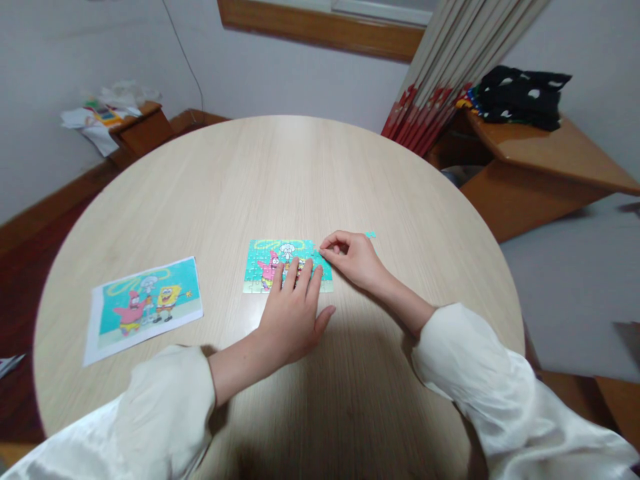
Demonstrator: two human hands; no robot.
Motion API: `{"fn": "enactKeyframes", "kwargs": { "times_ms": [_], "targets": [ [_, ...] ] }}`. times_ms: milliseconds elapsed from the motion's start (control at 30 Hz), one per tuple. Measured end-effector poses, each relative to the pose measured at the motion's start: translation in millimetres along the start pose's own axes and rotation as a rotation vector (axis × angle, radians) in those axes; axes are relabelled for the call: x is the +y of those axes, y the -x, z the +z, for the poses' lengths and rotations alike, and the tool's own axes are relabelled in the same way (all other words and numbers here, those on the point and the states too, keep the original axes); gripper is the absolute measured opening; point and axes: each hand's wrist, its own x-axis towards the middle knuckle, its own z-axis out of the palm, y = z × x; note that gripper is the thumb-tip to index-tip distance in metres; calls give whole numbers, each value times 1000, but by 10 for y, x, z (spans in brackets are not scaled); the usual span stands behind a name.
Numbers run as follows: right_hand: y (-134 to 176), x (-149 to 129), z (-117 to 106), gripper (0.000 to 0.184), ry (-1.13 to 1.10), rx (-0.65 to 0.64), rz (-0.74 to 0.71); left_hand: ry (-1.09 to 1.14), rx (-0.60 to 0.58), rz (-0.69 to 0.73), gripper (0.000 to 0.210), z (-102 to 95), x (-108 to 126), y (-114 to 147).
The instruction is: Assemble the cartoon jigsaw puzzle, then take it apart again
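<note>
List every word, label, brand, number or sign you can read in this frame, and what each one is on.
None can be read.
Puzzle: cartoon figures, no legible wording on the part that shows.
Printed sheet: cartoon picture, no legible wording.
Papers at the far left: too small and blurred to tell whether they carry text.
Dark cloth: pale patches, nothing readable as letters.

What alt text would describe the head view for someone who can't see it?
The left hand rests on a nearly complete cartoon jigsaw; the right hand pinches at its upper-right corner, near at least one loose piece. A matching print lies left on the round table.
</note>
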Motion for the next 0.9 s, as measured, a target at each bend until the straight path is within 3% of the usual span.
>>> {"fn": "enactKeyframes", "kwargs": {
  "times_ms": [900],
  "targets": [
    [-73, 123, 79, 9, -29, 73, 66, 0, 13, -2, 61, 7, 2, -4]
  ]
}}
